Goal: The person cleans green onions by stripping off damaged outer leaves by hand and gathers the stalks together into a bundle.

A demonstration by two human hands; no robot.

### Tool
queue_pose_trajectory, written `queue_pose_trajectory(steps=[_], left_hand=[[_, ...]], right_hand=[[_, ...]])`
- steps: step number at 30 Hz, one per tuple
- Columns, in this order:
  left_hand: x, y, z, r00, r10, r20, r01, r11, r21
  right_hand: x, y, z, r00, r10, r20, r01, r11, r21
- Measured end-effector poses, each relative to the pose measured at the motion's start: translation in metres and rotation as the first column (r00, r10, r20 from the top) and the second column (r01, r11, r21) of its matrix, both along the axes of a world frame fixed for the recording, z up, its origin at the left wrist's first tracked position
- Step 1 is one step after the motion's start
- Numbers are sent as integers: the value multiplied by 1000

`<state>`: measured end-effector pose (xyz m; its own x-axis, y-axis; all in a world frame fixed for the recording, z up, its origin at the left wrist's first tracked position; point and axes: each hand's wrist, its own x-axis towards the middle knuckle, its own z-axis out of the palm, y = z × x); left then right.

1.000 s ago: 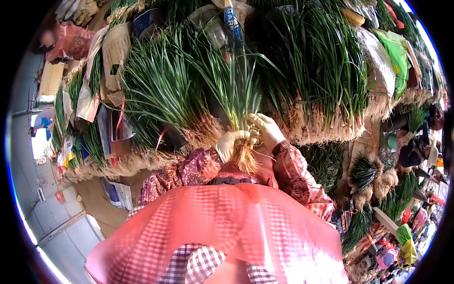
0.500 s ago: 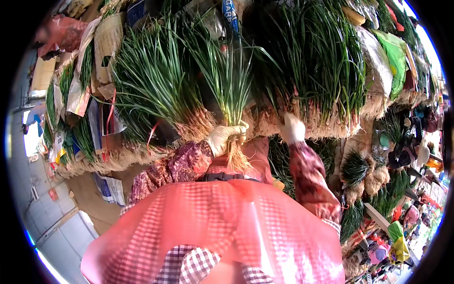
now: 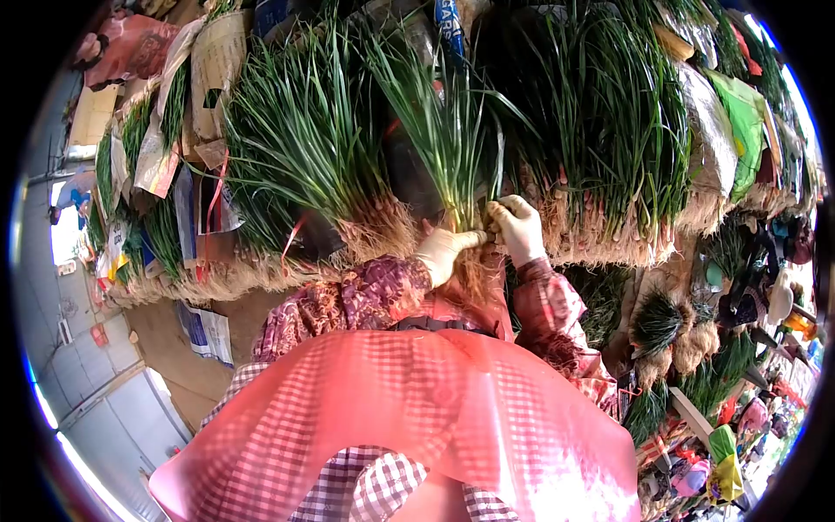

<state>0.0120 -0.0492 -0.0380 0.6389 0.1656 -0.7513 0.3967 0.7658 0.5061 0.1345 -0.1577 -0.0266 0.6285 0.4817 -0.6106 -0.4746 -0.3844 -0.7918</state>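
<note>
My left hand (image 3: 444, 253), in a pale glove, is closed round the base of a bunch of long-leaved green seedlings (image 3: 450, 152). Their leaves fan upward and the tan roots hang below my fingers. Against the right side of this bunch, my gloved right hand (image 3: 519, 230) pinches the lower end of a thin seedling (image 3: 498, 165). Behind and to the left lies a loose heap of similar seedlings (image 3: 304, 139). A dense row of seedlings (image 3: 609, 130) stands to the right, roots facing me.
A pink see-through apron (image 3: 391, 391) covers my front over checked cloth. Plastic sacks (image 3: 709, 148) and more plants line both sides. Rooted bundles (image 3: 657, 322) lie lower right, near a pale plank (image 3: 691, 413). Brown board (image 3: 174, 348) shows at lower left.
My right hand has come left from the row of seedlings to the bunch, now pinching a seedling beside it. The left hand keeps its hold. The whole view has shifted slightly.
</note>
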Motion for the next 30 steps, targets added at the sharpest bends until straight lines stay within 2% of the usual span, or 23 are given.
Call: queue_pose_trajectory(steps=[1,2,4,6,8,9,11,12,13,16,18,19,20,21,23,24,25,26,27,29,30], left_hand=[[0,9,12,1000,-7,21,8,998,-57],[-1,14,19,994,-2,107,23,981,-192],[-8,23,32,996,-24,84,39,981,-192],[-16,26,18,998,20,66,2,950,-314],[-20,26,10,996,47,79,-2,872,-489],[-14,20,28,995,98,16,-81,899,-430],[-15,21,24,995,60,79,-15,880,-476],[-16,23,22,993,41,108,18,870,-493],[-16,25,20,984,41,173,47,878,-476],[-17,27,17,989,42,145,13,932,-363],[-23,34,12,978,-37,204,90,963,-254],[-23,34,12,989,-21,149,60,962,-267],[-23,34,14,996,-2,94,29,960,-280],[-23,34,16,993,-5,114,36,963,-266],[-21,35,17,989,-25,148,60,970,-236],[-20,35,14,987,-73,139,99,977,-189],[-20,35,6,985,-118,127,136,981,-140],[-20,34,3,981,-163,110,173,981,-90],[-15,32,17,986,-146,83,158,975,-156],[-8,27,30,981,-173,90,180,980,-82],[-4,26,35,978,-192,78,195,981,-25]], right_hand=[[5,-2,10,997,-77,25,76,996,42],[15,-15,2,988,-151,-26,154,972,179],[29,-45,16,978,100,-185,-61,977,206],[18,-56,10,912,187,-365,-133,977,166],[-3,-37,11,895,122,-428,-60,986,156],[-10,-32,-12,860,143,-491,-7,963,268],[-17,-5,-14,878,117,-464,73,926,371],[-20,5,-13,796,41,-604,283,857,431],[-22,10,-11,810,-93,-579,366,852,374],[-3,-36,16,948,-109,-300,187,951,247],[7,-93,3,985,98,-144,-102,995,-20],[4,-109,6,876,418,-241,-479,818,-319],[0,-128,9,655,625,-425,-742,423,-520],[-9,-179,-29,194,928,-319,-835,-15,-551],[-13,-165,-15,-6,903,-430,-688,-316,-653],[-5,-151,-27,257,944,-206,-614,-5,-789],[3,-136,-39,457,886,83,-484,326,-812],[6,-120,-56,481,711,513,-197,658,-727],[20,-85,-55,638,660,397,-202,640,-741],[33,-39,-82,668,594,449,-131,688,-714],[36,-36,-78,839,401,368,-155,824,-545]])
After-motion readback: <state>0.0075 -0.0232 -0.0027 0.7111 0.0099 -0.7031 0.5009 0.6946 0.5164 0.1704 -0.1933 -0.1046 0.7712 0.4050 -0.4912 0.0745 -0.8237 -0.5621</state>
